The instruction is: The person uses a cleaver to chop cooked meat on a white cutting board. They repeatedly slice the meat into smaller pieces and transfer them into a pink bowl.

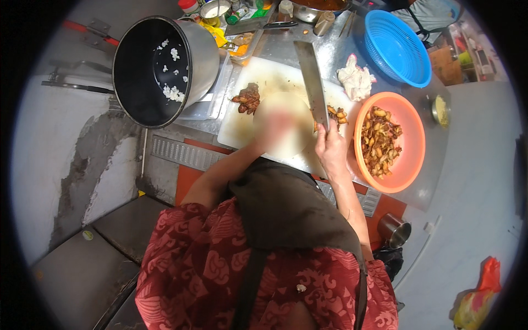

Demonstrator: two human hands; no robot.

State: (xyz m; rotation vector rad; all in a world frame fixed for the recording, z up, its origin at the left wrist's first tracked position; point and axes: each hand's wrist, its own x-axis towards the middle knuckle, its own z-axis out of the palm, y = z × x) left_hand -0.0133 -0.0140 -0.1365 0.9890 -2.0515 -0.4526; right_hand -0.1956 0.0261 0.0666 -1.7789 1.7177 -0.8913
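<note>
In my right hand (332, 147) is the handle end of a cleaver (312, 78), its long metal blade pointing away from me above the cutting board. My left hand (274, 130) is over the middle of the white cutting board (237, 134), inside a blurred patch that hides its fingers and whatever they touch. A browned piece of cooked meat (248, 99) lies on the board to the left of that hand. Chopped browned pieces (337, 116) lie on the board just beyond my right hand. To the right, an orange plastic basin (413, 140) holds many more chopped pieces (377, 144).
At left stands a large metal pot (202, 62) with white rice bits inside. A blue plastic colander (396, 49) and a crumpled white cloth (355, 78) are at the back right. Another knife (264, 25) lies among jars and bottles. A metal cup (394, 231) is lower right.
</note>
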